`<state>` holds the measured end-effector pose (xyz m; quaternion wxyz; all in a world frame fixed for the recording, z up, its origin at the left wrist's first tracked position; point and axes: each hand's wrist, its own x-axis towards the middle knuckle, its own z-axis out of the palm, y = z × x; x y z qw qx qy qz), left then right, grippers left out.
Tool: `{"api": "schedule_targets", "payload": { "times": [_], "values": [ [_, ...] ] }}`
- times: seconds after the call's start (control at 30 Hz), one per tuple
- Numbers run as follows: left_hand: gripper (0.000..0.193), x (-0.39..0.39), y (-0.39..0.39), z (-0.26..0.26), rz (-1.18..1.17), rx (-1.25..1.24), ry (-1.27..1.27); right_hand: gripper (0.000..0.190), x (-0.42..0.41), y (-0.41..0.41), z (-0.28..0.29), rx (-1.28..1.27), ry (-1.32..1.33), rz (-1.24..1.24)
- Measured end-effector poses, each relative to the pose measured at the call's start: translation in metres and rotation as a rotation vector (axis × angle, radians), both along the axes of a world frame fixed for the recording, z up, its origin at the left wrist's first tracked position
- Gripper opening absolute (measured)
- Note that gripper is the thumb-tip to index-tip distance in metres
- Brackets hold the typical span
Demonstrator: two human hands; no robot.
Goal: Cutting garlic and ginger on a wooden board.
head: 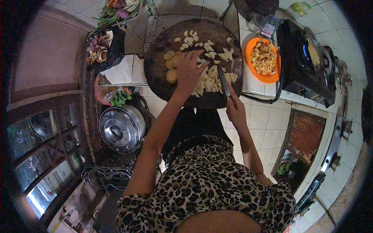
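Observation:
On a round dark wooden chopping board (163, 38) lie many pale cut pieces (208, 83), heaped between my two hands, with more pieces scattered towards the far edge. My right hand (235, 109) grips a kitchen knife (223, 80) by its handle, the blade lying against the cut pieces. My left hand (191, 68) rests over the board with its fingers spread, beside the pale pieces; whether something is under its palm is hidden. Several round yellowish-brown slices or pieces (171, 76) sit left of that hand and partly beneath it.
Right of the board stands an orange plate (249, 62) of browned pieces, then a gas stove (297, 84) with a lit blue flame under a pan (314, 55). To the left are a black bag (119, 48) of peelings and a lidded metal pot (119, 131).

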<state>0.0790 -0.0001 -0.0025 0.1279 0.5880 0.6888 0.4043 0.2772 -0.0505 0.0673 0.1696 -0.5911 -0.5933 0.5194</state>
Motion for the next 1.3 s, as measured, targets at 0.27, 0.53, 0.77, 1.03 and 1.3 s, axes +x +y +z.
{"api": "schedule_targets", "payload": {
  "times": [0.27, 0.53, 0.77, 1.03, 1.3],
  "values": [
    [0.024, 0.011, 0.045, -0.013, -0.049, -0.174, 0.073, 0.042, 0.008, -0.001, 0.001, 0.006, -0.044, -0.001],
    [0.024, 0.003, 0.034, 0.001, -0.106, -0.159, -0.225, 0.042, 0.006, 0.003, 0.006, -0.006, -0.036, -0.022],
    [0.021, -0.022, 0.006, -0.006, -0.162, -0.122, -0.349, 0.044, -0.002, 0.000, -0.002, 0.033, -0.088, 0.043],
    [0.020, -0.042, -0.088, 0.012, 0.143, -0.322, -0.427, 0.044, -0.026, -0.011, 0.012, -0.277, -0.186, 0.156],
    [0.029, -0.041, -0.120, 0.000, 0.120, -0.493, -0.367, 0.046, -0.036, -0.030, -0.005, -0.058, -0.107, 0.429]
  ]
}}
